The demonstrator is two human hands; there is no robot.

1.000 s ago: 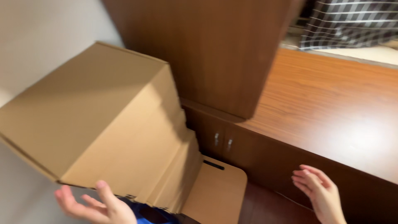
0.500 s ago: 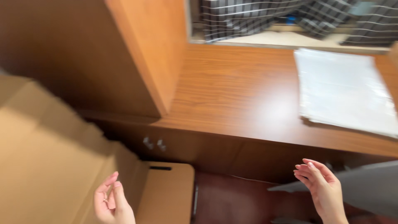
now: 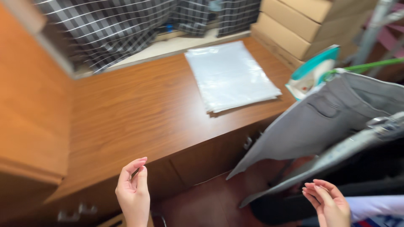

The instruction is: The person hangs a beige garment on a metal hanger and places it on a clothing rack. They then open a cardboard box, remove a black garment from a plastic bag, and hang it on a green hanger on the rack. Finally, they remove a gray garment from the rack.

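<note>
Both hands empty, fingers loose: left hand [image 3: 134,194] near the wooden counter [image 3: 139,113], right hand [image 3: 329,202] just below one grey garment [image 3: 320,122]; one plastic sheet stack [image 3: 229,75] far off.

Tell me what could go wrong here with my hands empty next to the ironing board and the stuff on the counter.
The iron sits at the far end of the ironing board, partly under the grey garment; tugging the cloth might drag or tip it. The stack of clear plastic bags lies near the wooden counter edge and could slide off if brushed. Your right hand is close under the board and could bump it.
</note>
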